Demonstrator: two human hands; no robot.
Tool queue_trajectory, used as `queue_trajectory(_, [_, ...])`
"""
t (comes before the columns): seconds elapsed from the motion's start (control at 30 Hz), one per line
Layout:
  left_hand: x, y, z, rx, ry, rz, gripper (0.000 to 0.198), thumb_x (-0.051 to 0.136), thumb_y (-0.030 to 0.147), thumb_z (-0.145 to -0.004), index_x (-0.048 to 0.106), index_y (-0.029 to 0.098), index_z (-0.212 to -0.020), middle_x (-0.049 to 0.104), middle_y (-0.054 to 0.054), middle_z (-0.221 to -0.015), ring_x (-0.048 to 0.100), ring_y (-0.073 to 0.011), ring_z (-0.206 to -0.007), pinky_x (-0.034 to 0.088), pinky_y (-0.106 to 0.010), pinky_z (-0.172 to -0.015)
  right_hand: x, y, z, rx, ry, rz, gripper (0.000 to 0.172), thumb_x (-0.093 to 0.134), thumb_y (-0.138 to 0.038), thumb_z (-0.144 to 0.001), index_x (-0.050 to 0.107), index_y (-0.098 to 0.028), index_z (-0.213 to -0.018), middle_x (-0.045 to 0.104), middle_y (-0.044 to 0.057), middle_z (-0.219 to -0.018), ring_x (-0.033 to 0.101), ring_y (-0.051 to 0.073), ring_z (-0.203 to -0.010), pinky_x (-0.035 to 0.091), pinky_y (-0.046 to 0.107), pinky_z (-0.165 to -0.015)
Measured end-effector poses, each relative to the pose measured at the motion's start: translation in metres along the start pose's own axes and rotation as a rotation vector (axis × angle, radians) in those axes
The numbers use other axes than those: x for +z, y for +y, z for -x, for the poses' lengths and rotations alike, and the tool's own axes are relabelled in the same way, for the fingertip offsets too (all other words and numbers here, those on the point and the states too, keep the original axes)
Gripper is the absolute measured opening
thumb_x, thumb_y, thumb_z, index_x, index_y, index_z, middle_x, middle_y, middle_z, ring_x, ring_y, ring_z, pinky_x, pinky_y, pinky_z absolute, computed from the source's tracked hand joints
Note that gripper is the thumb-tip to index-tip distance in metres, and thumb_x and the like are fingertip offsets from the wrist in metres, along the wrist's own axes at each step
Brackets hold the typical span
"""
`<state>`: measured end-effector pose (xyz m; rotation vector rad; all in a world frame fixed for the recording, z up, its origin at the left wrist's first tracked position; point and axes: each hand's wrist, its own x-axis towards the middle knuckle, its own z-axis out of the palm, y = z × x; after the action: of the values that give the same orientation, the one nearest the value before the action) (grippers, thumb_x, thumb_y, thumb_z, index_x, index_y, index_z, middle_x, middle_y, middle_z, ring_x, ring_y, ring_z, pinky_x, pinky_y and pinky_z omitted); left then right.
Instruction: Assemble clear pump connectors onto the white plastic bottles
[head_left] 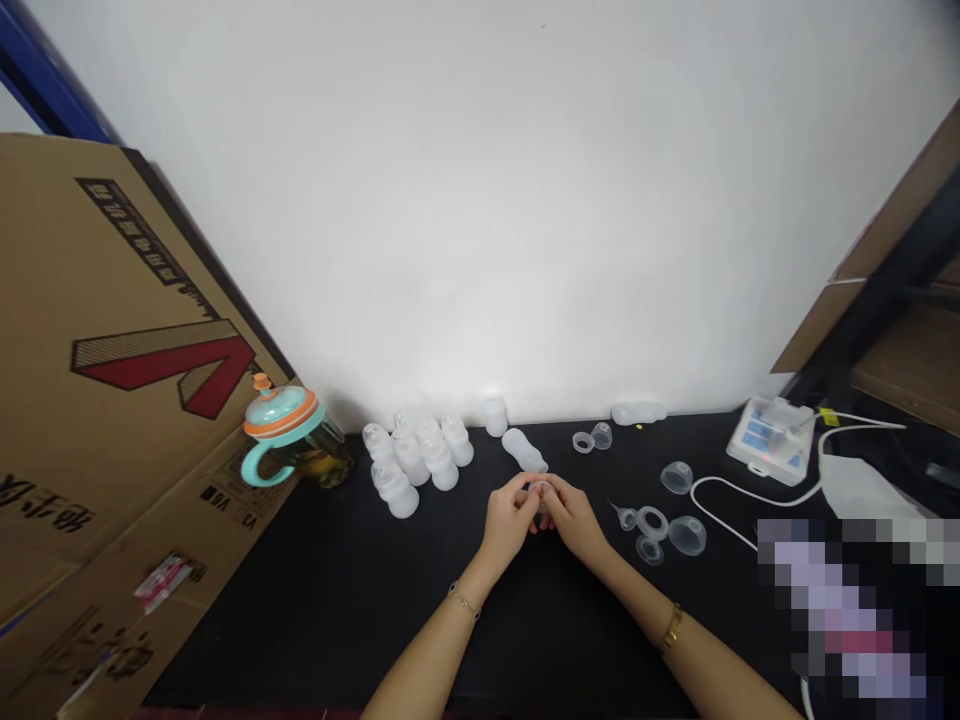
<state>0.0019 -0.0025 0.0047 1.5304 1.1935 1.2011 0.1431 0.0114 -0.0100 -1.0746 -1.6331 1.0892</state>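
Note:
My left hand and my right hand meet over the black table, fingers closed around a small clear bottle part. The fingers cover most of it, so its exact kind is hidden. Just beyond my hands lies a white bottle body on its side. To the right are a nipple, a collar ring, a small clear disc and a domed cap. Several capped white baby bottles stand grouped to the left.
A tea-filled jug stands by a large cardboard box at left. Along the wall are an upright bottle, a lying one, and another ring. At right sit a white case and a cable.

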Motion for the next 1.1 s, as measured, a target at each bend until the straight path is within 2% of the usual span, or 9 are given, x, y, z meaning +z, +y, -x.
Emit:
queue_trajectory(0.17, [-0.0001, -0.0022, 0.0001, -0.007, -0.003, 0.004, 0.033, 0.057, 0.044, -0.095, 0.072, 0.016, -0.103, 0.060, 0.003, -0.054, 0.053, -0.0101, -0.042, 0.039, -0.019, -0.042, -0.0005, -0.0012, -0.0003, 0.000, -0.001, 0.007, 0.037, 0.043, -0.036, -0.098, 0.070, -0.016, -0.111, 0.063, -0.002, -0.058, 0.063, 0.016, -0.051, 0.047, 0.024, -0.051])
queue_trajectory(0.57, [-0.0012, -0.0001, -0.0001, 0.005, -0.003, -0.002, 0.033, 0.057, 0.044, -0.095, 0.073, 0.016, -0.102, 0.059, 0.004, -0.053, 0.052, -0.0095, -0.042, 0.038, -0.018, -0.042, -0.0008, 0.0000, 0.0005, -0.011, -0.005, 0.016, 0.037, 0.042, -0.037, -0.100, 0.070, -0.016, -0.114, 0.065, -0.001, -0.061, 0.065, 0.016, -0.052, 0.048, 0.024, -0.052])
queue_trajectory(0.7, [0.0007, -0.0003, 0.0015, 0.003, -0.002, 0.041, 0.034, 0.057, 0.045, -0.096, 0.071, 0.016, -0.104, 0.059, 0.003, -0.055, 0.054, -0.0108, -0.044, 0.041, -0.019, -0.043, -0.0013, -0.0018, 0.0005, -0.006, 0.002, 0.003, 0.038, 0.043, -0.038, -0.099, 0.071, -0.016, -0.113, 0.064, -0.002, -0.060, 0.064, 0.016, -0.051, 0.048, 0.024, -0.052])
queue_trajectory(0.93, [0.0037, 0.0003, 0.0054, 0.036, 0.082, 0.030, 0.036, 0.052, 0.047, -0.100, 0.071, 0.017, -0.109, 0.061, 0.002, -0.062, 0.054, -0.0114, -0.049, 0.044, -0.021, -0.048, 0.0002, -0.0019, 0.0000, 0.003, -0.014, -0.013, 0.043, 0.044, -0.045, -0.101, 0.070, -0.018, -0.121, 0.063, -0.002, -0.061, 0.063, 0.017, -0.053, 0.048, 0.024, -0.052])
queue_trajectory(1.1, [0.0034, -0.0019, 0.0035, 0.005, 0.112, 0.076, 0.038, 0.054, 0.051, -0.098, 0.068, 0.017, -0.106, 0.062, 0.002, -0.064, 0.055, -0.0116, -0.050, 0.044, -0.021, -0.047, 0.0005, -0.0017, 0.0019, -0.019, -0.042, 0.009, 0.046, 0.044, -0.048, -0.101, 0.069, -0.018, -0.126, 0.064, -0.001, -0.065, 0.064, 0.016, -0.055, 0.048, 0.024, -0.053])
